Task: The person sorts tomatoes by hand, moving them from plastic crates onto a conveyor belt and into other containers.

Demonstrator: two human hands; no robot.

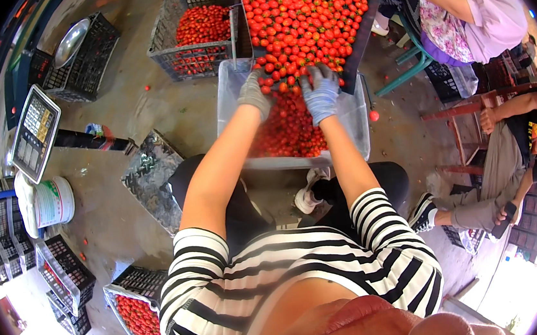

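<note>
Small red cherry tomatoes [306, 22] cover a sloping dark tray [360, 45] in front of me. Below its lower end stands a translucent plastic bin [358, 120], partly filled with more cherry tomatoes [291, 133], blurred as if tumbling. My left hand [255, 94], in a grey glove, is at the left side of the tray's mouth, fingers stretched beside the tomatoes. My right hand [321, 92], in a blue-grey glove, reaches over the tomatoes at the mouth with its fingers apart. Neither hand is closed round a tomato that I can see.
A black crate [197, 64] of tomatoes stands left of the bin. Further left are a scale display [36, 133], its metal platform [153, 175] and a white bucket [54, 201]. A tomato-filled crate [141, 322] sits lower left. Two people sit at right, one on a green chair [404, 70].
</note>
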